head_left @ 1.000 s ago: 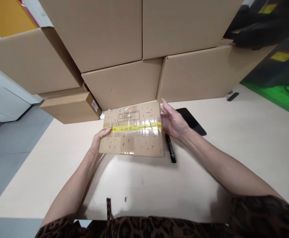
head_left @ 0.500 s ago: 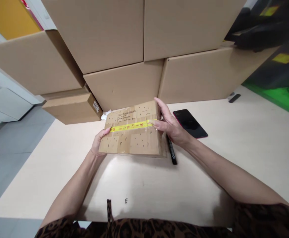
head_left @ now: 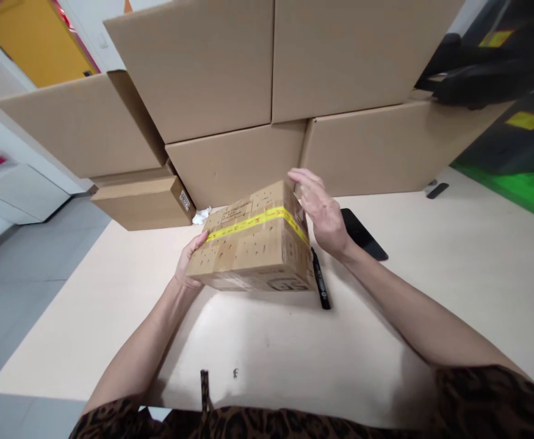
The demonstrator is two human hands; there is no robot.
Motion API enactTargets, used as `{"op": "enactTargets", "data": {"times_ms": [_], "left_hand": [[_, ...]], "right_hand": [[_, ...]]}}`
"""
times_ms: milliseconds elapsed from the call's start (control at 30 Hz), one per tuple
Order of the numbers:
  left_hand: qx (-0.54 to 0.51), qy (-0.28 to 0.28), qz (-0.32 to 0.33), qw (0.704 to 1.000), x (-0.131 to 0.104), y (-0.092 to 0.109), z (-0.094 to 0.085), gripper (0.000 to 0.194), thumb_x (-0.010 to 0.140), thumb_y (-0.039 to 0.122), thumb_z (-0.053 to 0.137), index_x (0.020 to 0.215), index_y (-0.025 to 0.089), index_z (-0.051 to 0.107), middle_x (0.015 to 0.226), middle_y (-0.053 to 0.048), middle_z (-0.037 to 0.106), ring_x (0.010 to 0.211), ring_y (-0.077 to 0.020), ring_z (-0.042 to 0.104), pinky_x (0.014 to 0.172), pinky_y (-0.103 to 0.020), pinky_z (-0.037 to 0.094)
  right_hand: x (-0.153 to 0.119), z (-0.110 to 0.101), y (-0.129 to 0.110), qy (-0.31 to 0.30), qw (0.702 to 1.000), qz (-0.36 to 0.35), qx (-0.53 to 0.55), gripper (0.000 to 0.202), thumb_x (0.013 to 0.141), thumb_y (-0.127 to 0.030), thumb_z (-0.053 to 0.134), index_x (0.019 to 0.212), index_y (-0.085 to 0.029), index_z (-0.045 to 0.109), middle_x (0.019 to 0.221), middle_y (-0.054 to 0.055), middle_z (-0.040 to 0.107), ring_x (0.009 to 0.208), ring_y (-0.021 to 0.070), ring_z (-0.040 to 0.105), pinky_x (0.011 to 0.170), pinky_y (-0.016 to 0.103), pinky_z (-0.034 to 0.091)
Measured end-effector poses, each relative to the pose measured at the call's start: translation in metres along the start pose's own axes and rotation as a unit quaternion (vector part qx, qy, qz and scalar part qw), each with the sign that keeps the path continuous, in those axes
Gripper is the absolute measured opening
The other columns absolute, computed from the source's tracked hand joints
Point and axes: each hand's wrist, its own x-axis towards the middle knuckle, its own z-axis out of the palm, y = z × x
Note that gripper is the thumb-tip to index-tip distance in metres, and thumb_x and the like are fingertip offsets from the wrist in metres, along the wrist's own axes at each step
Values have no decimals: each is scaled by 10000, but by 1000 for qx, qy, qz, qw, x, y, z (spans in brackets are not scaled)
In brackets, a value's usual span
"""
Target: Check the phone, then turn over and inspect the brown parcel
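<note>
A small cardboard box is tilted above the table, its top dotted with short dark marks. Yellow printed tape runs across the top and down the right side. My left hand grips the box's left end, thumb on top and the other fingers hidden beneath. At the right end, my right hand is open, fingers stretched out beside the box's side; whether it touches there I cannot tell. A black marker pen lies on the table below the right hand. Behind that wrist lies a dark phone, partly covered.
Large cardboard boxes are stacked along the back of the table. A flatter carton stands at the left, with crumpled white paper beside it. A small black object lies at the back right, near dark bags.
The box has turned so its right side and front show more. My right hand has lifted off the tape on top and opened. My left hand keeps its hold.
</note>
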Motion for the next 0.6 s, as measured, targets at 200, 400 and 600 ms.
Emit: {"op": "enactTargets", "data": {"times_ms": [200,400,600], "left_hand": [[-57,44,13,997,-4,8,14,592,1046,300,482,1568,27,543,1063,-130,879,990,-291,866,1110,-407,616],[-54,75,36,995,-11,13,23,541,1038,287,478,1480,6,613,1038,-147,877,976,-304,867,1084,-413,635],[-65,70,41,995,-9,12,21,478,1030,308,493,1360,26,693,1032,-153,875,1011,-315,861,1103,-426,623]], "right_hand": [[-15,5,-14,-160,960,-223,-63,697,1057,-742,403,1674,-424,457,1708,26,545,1697,381,302,1375,735,97],[-21,11,-30,-188,933,-300,-61,785,1020,-479,644,1736,-358,348,1707,62,550,1624,368,458,1336,676,357],[-27,14,-28,-139,908,-392,-47,757,964,-131,610,1691,-280,454,1671,46,590,1614,258,486,1325,480,457]]}}
